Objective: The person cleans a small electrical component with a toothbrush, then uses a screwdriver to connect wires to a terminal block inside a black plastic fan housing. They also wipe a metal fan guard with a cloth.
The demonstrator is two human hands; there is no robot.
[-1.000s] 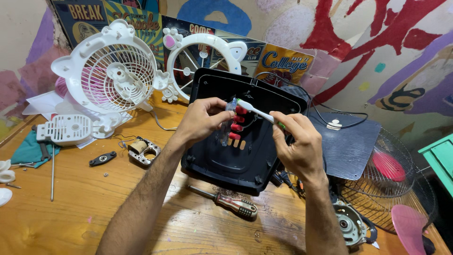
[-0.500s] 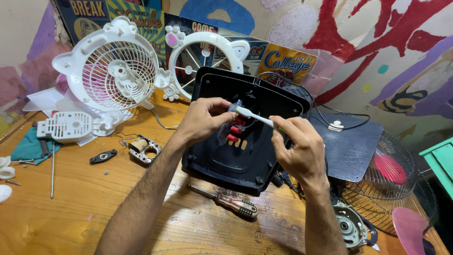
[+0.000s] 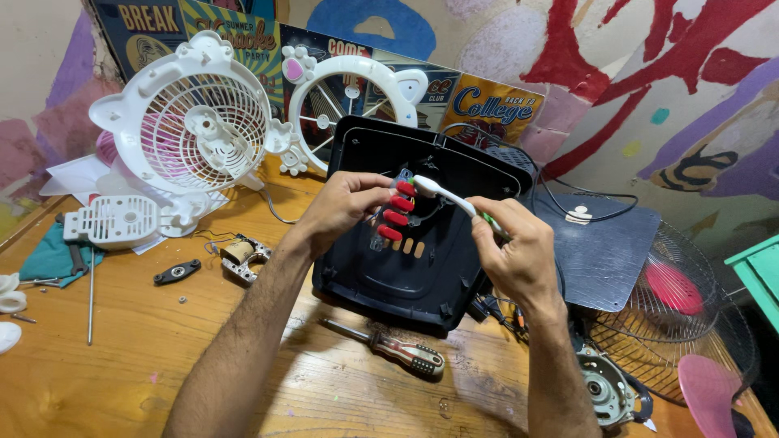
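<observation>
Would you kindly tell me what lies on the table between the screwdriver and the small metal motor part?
In the head view, only the left forearm crosses above bare wooden table between screwdriver and motor part.

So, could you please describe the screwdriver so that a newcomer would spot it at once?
Start at the black plastic panel on the wooden table. Just in front of its near edge lies the screwdriver. It is the only tool with a red and grey handle.

A white toothbrush (image 3: 450, 199) with a green-tipped handle lies slanted across a black plastic fan base cover (image 3: 422, 223), bristles against a row of red push-buttons (image 3: 395, 212). The cover rests tilted, inside facing up, on the wooden table (image 3: 122, 357).
</observation>
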